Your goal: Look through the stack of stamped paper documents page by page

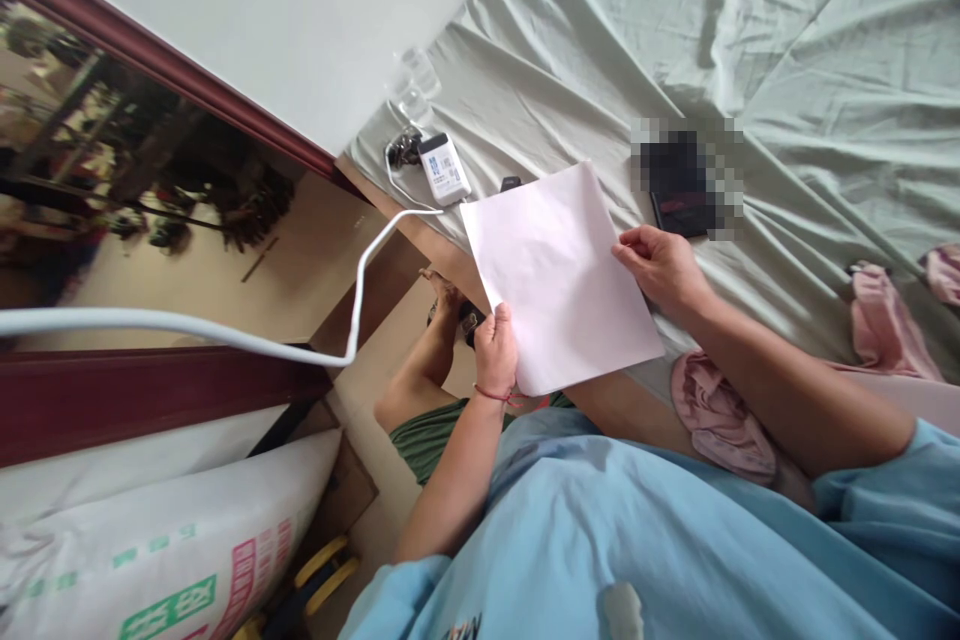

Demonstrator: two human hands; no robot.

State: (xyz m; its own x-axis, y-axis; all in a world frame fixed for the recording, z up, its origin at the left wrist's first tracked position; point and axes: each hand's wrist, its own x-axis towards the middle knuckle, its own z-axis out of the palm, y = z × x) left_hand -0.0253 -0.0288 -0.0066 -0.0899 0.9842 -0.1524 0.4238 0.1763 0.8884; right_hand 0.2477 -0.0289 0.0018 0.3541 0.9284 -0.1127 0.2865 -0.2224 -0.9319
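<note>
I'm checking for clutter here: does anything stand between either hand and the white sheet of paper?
Nothing visible does. The left hand holds the paper by its left edge, and the right hand pinches its right edge. The dark object lies on the pale green cloth beyond the right hand, away from both grips.

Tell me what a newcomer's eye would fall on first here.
Probably the pale sheet of paper at the centre, held at its left edge by the left hand and its right edge by the right hand. Next, likely the white cable curving in from the left edge, then the printed sack at lower left.
</note>
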